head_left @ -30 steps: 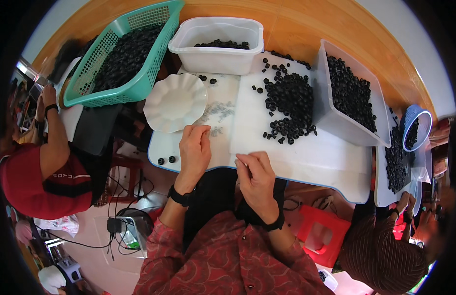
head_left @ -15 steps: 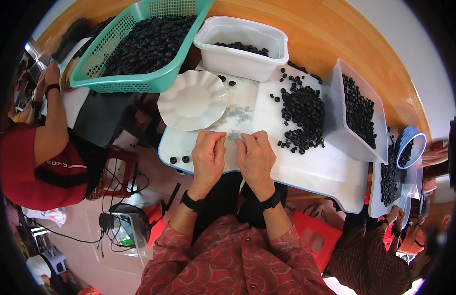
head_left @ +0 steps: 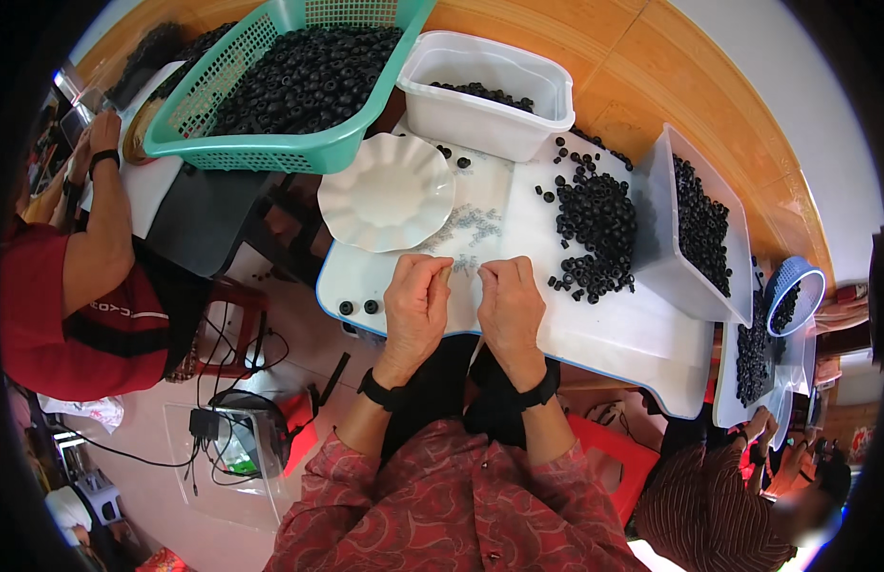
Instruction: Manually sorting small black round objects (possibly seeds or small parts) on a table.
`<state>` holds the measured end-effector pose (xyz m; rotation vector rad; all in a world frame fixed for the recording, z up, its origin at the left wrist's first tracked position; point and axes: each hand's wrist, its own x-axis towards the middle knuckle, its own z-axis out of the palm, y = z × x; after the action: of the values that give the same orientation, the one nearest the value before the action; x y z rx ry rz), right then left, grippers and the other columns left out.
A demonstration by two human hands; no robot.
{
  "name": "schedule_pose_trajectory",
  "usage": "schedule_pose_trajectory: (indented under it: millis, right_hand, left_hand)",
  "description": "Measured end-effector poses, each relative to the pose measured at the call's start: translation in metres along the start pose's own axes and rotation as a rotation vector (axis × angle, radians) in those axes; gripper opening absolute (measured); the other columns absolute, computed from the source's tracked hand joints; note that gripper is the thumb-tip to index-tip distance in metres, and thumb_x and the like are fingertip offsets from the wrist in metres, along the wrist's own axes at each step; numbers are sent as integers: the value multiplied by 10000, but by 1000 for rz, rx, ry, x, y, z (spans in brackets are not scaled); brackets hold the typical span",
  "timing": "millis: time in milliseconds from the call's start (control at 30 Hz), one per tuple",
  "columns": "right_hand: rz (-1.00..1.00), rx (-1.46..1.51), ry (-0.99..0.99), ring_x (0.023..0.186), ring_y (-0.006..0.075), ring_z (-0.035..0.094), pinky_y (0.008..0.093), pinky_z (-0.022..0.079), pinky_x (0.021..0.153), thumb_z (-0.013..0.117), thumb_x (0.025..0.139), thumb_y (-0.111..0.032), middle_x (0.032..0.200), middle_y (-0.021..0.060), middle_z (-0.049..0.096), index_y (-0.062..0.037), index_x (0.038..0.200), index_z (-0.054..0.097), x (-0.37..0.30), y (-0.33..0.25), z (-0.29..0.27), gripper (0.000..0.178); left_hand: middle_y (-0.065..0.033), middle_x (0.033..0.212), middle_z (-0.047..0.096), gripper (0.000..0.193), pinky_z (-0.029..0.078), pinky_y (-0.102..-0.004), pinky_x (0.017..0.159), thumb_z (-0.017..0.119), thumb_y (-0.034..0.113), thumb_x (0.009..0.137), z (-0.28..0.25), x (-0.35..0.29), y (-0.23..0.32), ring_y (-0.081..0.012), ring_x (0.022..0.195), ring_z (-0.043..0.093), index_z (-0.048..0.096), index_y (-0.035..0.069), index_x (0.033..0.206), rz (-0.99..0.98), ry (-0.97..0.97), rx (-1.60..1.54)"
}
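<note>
My left hand (head_left: 416, 303) is closed in a pinch above the white tabletop, with something too small to make out at its fingertips. Beside it, a short gap away, my right hand (head_left: 512, 310) is also pinched; whatever its fingers hold is hidden. Just beyond both hands lie small, clear or silvery pieces (head_left: 473, 224), scattered on the table. To their left is a white scalloped dish (head_left: 385, 195), with nothing visible in it. Right of my hands, a pile of small black ring-like parts (head_left: 595, 224) spreads over the white surface.
A green basket (head_left: 256, 153) of black parts stands back left. Next to it is a white tub (head_left: 485, 124); a translucent bin (head_left: 685, 272) stands to the right. Two black parts (head_left: 359, 307) lie near the table's front edge. Other people work at both sides.
The whole view has shifted slightly, moving the table things a little to the right. My right fingertips have drawn together more tightly. Both hands remain near the small pieces.
</note>
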<state>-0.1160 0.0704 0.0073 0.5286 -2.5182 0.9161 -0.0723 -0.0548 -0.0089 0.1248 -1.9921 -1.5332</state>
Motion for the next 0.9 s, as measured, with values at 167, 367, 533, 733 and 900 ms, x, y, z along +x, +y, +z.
schedule_pose_trajectory:
  millis: [167,367,533,733,900]
  right_hand:
    - [56,233,-57,726,316,607,385,485,625,620,892,-59,864,127,580,-23,891,625,-5,1,-12,36]
    - [139,467,-132,709,269,591,339,472,640,616,892,-7,837,137,581,-4,920,621,-17,-6,-24,28]
    - [259,628,-153,693,169,570,293,461,630,626,918,-39,817,97,586,3,928,621,-30,-4,-30,43]
    - [578,881,-212,632,53,523,209,429,561,607,974,-155,767,4,588,-7,973,632,-42,-2,-44,150]
    - [687,1057,-149,624,35,516,191,429,555,603,984,-195,760,-15,586,-12,1003,638,-51,14,-61,187]
  left_hand:
    - [-101,922,596,161,473,-292,607,625,-23,885,-4,2,9,-178,696,591,663,8,1038,39,-92,34]
    - [-99,909,625,175,475,-275,632,637,-21,876,-8,3,14,-178,718,602,685,16,1040,85,-214,-43]
    - [-75,878,644,126,474,-250,655,652,-12,876,-10,-1,17,-145,747,605,695,4,993,7,-320,-130]
    - [-66,892,650,110,477,-246,665,659,-5,879,4,-15,26,-129,757,601,692,-3,983,-109,-314,-187]
    - [-91,867,659,113,496,-268,664,669,2,869,28,-16,41,-170,757,632,699,9,978,-5,-330,-168]
